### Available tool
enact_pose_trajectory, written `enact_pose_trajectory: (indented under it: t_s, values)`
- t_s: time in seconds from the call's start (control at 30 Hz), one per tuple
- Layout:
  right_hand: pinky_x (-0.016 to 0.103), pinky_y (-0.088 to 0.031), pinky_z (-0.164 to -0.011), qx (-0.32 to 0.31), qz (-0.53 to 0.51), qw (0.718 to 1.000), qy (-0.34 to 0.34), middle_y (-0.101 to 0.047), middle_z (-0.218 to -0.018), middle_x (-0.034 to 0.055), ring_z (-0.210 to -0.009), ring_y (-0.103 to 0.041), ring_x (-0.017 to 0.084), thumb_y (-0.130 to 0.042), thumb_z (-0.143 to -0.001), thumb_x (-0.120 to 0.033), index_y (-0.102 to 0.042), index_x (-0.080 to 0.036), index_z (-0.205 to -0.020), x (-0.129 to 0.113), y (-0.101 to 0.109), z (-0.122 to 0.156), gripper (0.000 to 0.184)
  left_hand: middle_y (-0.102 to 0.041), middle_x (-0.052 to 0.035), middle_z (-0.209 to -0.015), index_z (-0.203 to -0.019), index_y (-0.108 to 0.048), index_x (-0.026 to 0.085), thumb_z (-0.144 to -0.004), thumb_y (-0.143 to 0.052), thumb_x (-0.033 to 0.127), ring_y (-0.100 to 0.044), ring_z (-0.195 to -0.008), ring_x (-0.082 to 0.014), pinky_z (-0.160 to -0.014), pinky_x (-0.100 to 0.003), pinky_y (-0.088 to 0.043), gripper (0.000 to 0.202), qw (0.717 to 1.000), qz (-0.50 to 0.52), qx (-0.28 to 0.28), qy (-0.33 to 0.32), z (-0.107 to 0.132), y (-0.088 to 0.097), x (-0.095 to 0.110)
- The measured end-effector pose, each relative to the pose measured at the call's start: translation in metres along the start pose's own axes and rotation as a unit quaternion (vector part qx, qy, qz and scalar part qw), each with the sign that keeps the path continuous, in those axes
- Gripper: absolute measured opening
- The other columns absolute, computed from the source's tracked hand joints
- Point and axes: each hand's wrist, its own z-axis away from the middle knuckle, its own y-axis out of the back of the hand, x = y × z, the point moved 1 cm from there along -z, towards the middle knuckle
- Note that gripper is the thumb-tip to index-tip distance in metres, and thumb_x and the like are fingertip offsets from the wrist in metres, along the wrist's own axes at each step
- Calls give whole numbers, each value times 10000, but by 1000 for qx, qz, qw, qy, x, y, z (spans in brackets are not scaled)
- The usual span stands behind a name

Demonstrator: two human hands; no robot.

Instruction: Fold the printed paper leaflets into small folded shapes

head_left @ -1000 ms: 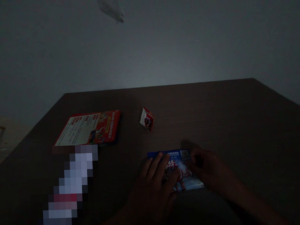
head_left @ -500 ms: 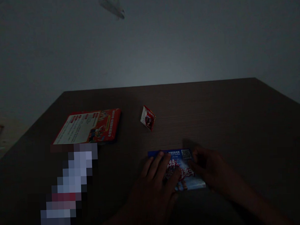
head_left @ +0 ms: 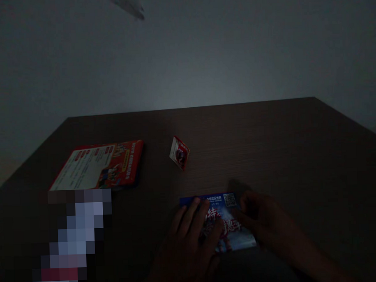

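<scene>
A blue printed leaflet (head_left: 231, 234) with a QR code and large red-and-white lettering lies on the brown table in front of me. My left hand (head_left: 191, 235) rests flat across its left part, fingers spread, and covers some of the print. At the leaflet's right edge is my right hand (head_left: 265, 220), its thumb and fingers closed in a pinch on that side. The dim light hides the exact fingertip contact.
Behind the hands, a small folded red-and-white paper piece (head_left: 180, 154) stands on the wooden table (head_left: 252, 143). Left of it lies a stack of red printed leaflets (head_left: 93, 167). A long pixelated object (head_left: 77, 239) is nearer, and a pale wall stands behind.
The view has shifted a little, so the table items appear slightly lower and further left. Both hands keep nearly the same places on the leaflet.
</scene>
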Motion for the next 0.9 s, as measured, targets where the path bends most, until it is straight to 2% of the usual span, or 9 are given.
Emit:
enact_pose_trajectory:
  t_s: [0.13, 0.27, 0.43, 0.67, 0.9]
  values:
    - [208, -313, -375, -2, -3, 1000, -4, -478, -488, -48, -388, -424, 82, -539, -779, -285, -407, -222, -627, -1, 0, 1, 211, -237, -115, -1519, -1417, -301, 266, -838, -521, 396, -250, -1358, -347, -1045, -500, -298, 633, 1000, -6, 2, -7, 0, 0, 0]
    - [207, -306, -361, -10, -2, 1000, -3, -464, -467, -54, -371, -410, 80, -535, -775, -290, -410, -222, -627, -3, 2, 2, 206, -239, -129, -1514, -1415, -304, 271, -822, -542, 359, -235, -1366, -342, -1040, -504, -308, 645, 1000, -11, -5, -1, -1, 2, 0]
    - [209, -313, -364, -11, -7, 1000, -19, -448, -473, -59, -366, -407, 79, -528, -773, -293, -412, -222, -634, -2, 0, 1, 195, -226, -103, -1523, -1407, -319, 273, -832, -541, 373, -234, -1367, -334, -1053, -497, -309, 625, 1000, 7, -5, 5, -1, 5, 1]
    - [213, -331, -387, -2, 11, 1000, 7, -491, -518, -36, -425, -458, 98, -524, -779, -295, -435, -217, -641, -2, 2, 0, 182, -199, -120, -1529, -1426, -294, 264, -856, -511, 368, -209, -1378, -340, -1050, -514, -311, 618, 1000, 10, -10, 5, 0, 6, 1]
    - [202, -308, -370, -2, 5, 1000, 4, -454, -490, -51, -397, -423, 84, -543, -764, -277, -420, -216, -616, -4, 2, -1, 202, -204, -87, -1534, -1409, -323, 285, -863, -502, 359, -204, -1386, -322, -1073, -512, -284, 578, 999, 25, -26, 11, -2, 12, 3]
